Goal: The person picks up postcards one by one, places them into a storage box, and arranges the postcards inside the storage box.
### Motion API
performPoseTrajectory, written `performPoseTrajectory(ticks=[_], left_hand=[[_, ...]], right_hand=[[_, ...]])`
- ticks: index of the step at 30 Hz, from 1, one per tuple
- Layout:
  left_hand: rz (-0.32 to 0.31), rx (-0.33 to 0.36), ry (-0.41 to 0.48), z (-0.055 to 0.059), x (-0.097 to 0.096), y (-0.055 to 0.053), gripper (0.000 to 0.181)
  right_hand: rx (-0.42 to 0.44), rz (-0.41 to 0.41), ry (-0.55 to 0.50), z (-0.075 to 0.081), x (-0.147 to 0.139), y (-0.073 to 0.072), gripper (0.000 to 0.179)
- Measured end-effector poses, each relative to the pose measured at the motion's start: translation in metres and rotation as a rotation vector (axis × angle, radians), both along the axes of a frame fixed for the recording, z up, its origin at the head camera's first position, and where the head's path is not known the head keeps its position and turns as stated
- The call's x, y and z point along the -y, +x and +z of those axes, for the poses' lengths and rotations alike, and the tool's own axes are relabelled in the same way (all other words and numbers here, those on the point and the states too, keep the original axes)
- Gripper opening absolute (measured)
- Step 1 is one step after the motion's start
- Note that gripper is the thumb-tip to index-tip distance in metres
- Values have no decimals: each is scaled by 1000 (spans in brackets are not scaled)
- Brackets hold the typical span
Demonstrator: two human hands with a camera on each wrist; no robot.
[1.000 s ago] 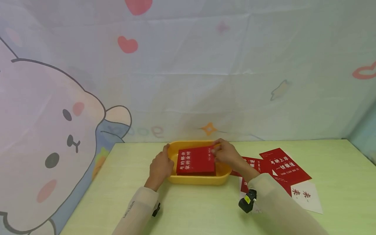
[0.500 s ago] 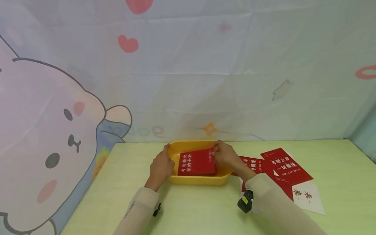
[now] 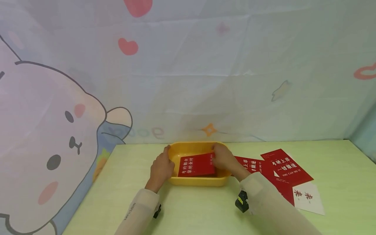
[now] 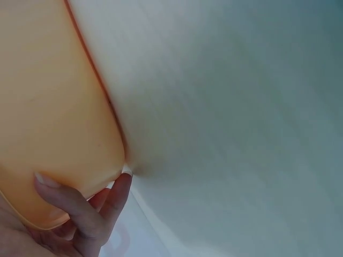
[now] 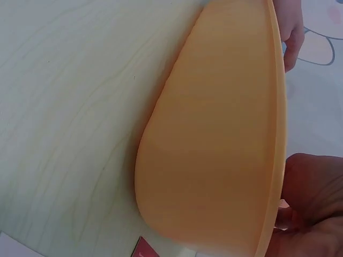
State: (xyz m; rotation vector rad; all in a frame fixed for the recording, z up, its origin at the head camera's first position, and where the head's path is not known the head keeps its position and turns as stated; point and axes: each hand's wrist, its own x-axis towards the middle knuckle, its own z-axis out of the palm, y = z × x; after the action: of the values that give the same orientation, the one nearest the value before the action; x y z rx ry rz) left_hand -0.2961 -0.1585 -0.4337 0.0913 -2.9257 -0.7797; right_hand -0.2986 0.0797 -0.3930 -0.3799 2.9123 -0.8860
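Observation:
A yellow plastic basin [image 3: 195, 182] stands near the back of the table, with red cards in it. The top red card [image 3: 199, 165] has white lettering and slopes up toward its right end. My left hand [image 3: 162, 167] grips the basin's left end; in the left wrist view, the thumb [image 4: 48, 181] lies against its outer wall. Over the right rim, my right hand [image 3: 224, 160] holds the card's right edge with curled fingers. From the right wrist, the basin's rim [image 5: 280, 123] hides those fingertips.
Several red cards [image 3: 289, 168] lie overlapping on the table right of the basin, with a white card [image 3: 308, 197] at their lower end. A printed cloth [image 3: 188, 81] hangs right behind the table. Black cameras sit on both wrists.
My right hand has moved down and slightly inward over the basin's right end, and the top card's right end has come down with it. The left hand keeps its grip.

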Motion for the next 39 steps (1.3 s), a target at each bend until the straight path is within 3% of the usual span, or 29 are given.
performPoseTrajectory(ticks=[10, 16, 23, 39], left_hand=[[6, -10, -1, -2, 0, -1, 62], [9, -10, 6, -3, -1, -1, 62], [13, -9, 4, -5, -2, -3, 61], [2, -13, 9, -3, -1, -1, 62]], right_hand=[[-118, 90, 170, -7, 0, -2, 37], [-75, 101, 201, -8, 3, -1, 36], [17, 55, 171, -10, 5, 0, 39], [36, 58, 205, -7, 8, 2, 32]])
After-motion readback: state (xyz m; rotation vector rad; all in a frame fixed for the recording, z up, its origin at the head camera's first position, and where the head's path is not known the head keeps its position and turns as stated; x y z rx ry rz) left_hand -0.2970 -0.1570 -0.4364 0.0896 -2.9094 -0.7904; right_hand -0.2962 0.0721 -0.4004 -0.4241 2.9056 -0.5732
